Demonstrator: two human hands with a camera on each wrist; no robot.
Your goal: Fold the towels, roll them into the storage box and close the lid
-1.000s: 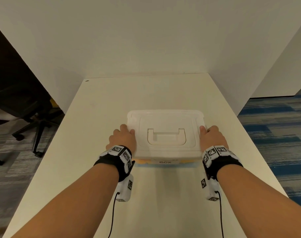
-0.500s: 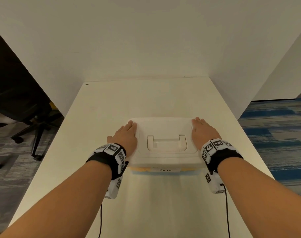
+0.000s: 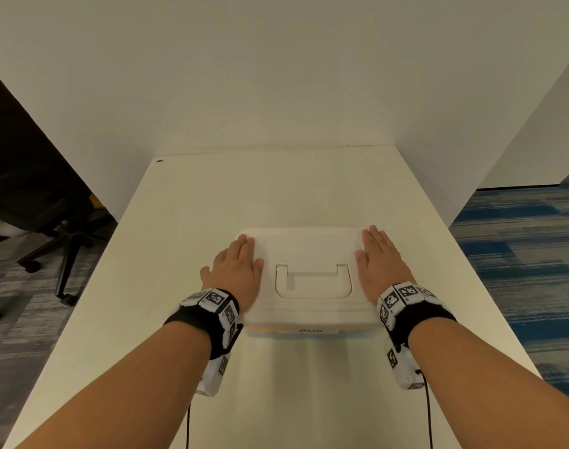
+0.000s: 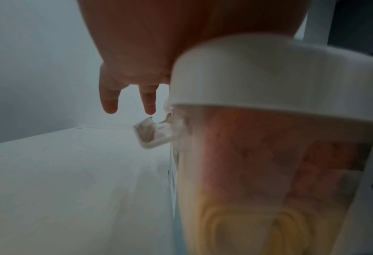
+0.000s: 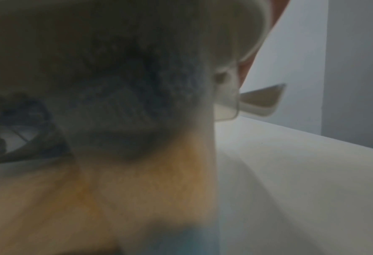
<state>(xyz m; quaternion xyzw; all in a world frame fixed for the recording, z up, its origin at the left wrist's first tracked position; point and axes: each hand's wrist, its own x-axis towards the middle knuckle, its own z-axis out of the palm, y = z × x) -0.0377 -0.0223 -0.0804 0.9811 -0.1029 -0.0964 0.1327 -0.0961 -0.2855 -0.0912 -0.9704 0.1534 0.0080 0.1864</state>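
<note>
Left hand [image 3: 239, 270], right hand [image 3: 382, 264] flat on box lid [image 3: 309, 244]

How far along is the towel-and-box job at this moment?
Nearly finished. Done: rolled towels show through the clear wall of the storage box, and the white lid sits on top. In hand: the left hand and right hand lie flat on the lid's two ends, pressing. Left: the side latches stick outward, seemingly unclipped, so fastening them likely remains.

A black wheeled office chair [image 3: 50, 228] is standing on grey carpet left of the white table [image 3: 212, 202]; blue striped carpet [image 3: 523, 254] is lying right.
</note>
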